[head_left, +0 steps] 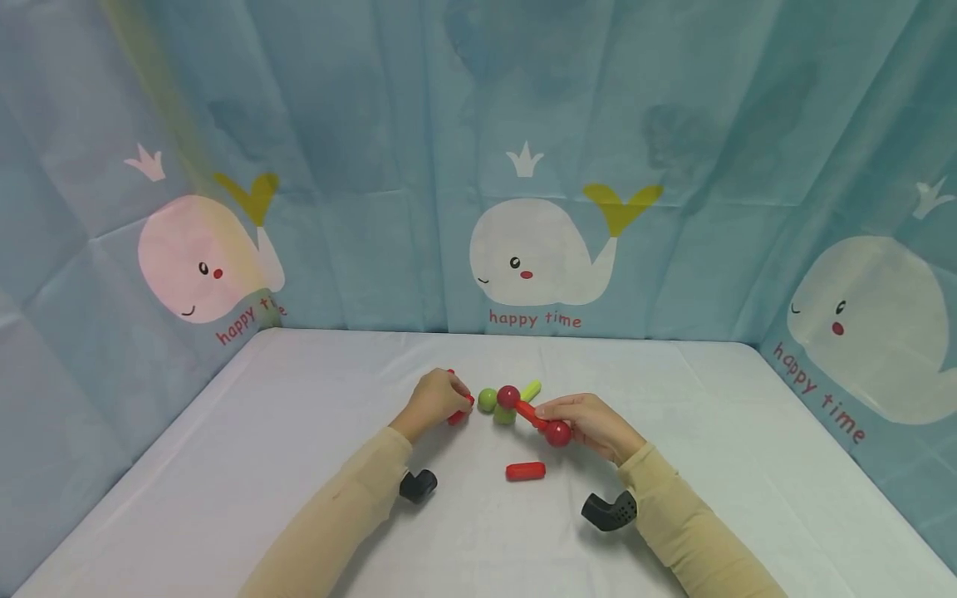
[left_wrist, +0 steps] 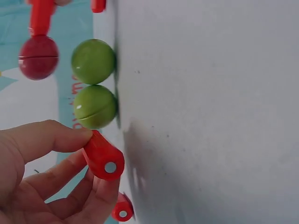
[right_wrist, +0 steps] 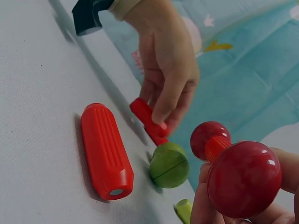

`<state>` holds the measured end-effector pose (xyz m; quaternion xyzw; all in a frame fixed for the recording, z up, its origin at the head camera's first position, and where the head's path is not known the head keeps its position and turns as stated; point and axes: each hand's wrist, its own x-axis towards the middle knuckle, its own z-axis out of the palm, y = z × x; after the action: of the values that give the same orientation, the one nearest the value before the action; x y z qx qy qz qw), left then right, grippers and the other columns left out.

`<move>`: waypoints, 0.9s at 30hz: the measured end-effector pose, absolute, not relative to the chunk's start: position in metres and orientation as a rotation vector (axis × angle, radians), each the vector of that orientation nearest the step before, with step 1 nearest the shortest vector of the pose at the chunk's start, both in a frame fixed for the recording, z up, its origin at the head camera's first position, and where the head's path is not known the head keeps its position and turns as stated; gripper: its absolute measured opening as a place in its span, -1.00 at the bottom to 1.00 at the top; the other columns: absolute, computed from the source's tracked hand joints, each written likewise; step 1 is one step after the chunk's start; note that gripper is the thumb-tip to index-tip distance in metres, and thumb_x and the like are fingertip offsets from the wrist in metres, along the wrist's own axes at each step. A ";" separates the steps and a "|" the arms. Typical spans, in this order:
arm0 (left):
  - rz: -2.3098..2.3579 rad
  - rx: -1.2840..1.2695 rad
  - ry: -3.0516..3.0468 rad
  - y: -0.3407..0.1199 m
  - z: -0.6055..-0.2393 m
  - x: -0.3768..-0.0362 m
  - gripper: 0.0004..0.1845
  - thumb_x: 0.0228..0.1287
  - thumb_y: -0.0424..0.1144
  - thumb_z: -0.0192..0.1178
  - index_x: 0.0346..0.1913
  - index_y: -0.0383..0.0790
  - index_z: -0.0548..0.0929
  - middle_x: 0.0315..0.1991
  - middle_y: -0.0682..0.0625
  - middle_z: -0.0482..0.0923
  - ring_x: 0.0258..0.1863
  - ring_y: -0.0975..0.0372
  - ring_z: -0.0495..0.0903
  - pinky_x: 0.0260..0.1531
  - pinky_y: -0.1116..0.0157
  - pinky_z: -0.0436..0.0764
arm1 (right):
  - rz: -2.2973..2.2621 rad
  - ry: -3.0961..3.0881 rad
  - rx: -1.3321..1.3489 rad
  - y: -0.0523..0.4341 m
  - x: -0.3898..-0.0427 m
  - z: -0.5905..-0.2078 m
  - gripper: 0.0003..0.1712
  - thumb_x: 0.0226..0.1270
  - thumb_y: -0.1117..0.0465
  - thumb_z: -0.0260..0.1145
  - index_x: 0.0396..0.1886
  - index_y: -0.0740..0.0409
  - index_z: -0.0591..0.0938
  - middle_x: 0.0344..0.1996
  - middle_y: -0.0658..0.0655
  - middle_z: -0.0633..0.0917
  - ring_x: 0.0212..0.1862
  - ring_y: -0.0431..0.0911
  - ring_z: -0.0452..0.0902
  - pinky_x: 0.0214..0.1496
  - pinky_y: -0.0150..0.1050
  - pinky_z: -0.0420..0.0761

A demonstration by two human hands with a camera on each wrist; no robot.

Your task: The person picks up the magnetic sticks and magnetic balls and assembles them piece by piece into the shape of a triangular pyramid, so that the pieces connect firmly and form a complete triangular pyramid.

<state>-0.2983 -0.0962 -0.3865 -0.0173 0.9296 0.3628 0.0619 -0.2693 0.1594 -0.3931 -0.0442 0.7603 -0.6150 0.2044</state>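
My left hand (head_left: 438, 395) pinches a red magnetic rod (left_wrist: 103, 156) with a silvery disc in its end, just above the table. Behind those fingers another red rod (left_wrist: 122, 208) lies mostly hidden. My right hand (head_left: 594, 422) holds a joined piece raised off the table: a red rod (head_left: 531, 415) with a dark red ball (head_left: 508, 397) at its far end and a second red ball (right_wrist: 244, 179) at its near end. Between the hands two green balls (left_wrist: 93, 61) sit side by side on the table. A yellow-green rod (head_left: 532, 390) lies beyond them.
A loose red rod (head_left: 526, 471) lies on the white table (head_left: 299, 465), nearer to me. Black curved devices (head_left: 609, 511) stick out at both wrists. A blue curtain with whale prints (head_left: 538, 257) stands behind and beside the table.
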 end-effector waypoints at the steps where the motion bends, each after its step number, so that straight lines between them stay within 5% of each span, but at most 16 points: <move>1: 1.109 -0.049 2.802 -0.098 -0.386 -0.297 -0.81 0.09 -0.32 0.42 -0.20 -0.27 0.76 -0.24 -0.09 0.68 -0.27 0.17 0.58 -0.30 0.34 0.64 | -1.715 2.123 -0.120 0.160 -0.269 -0.393 -0.60 0.34 0.16 0.31 0.03 0.37 0.68 -0.22 0.17 0.81 -0.22 -0.19 0.65 -0.14 -0.36 0.60; 27: 1.292 -0.019 2.649 -0.090 -0.372 -0.261 -0.87 0.10 -0.22 0.46 -0.32 -0.13 0.73 -0.35 0.00 0.67 -0.38 0.19 0.59 -0.32 0.30 0.62 | -1.683 2.130 -0.127 0.156 -0.267 -0.392 -0.60 0.33 0.15 0.32 0.02 0.35 0.70 -0.29 0.06 0.81 -0.23 -0.18 0.66 -0.14 -0.35 0.60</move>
<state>-0.2608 -0.0901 -0.3719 -0.0066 0.8945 0.4364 0.0971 -0.2675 0.1565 -0.3924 -0.0458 0.7663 -0.6054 0.2103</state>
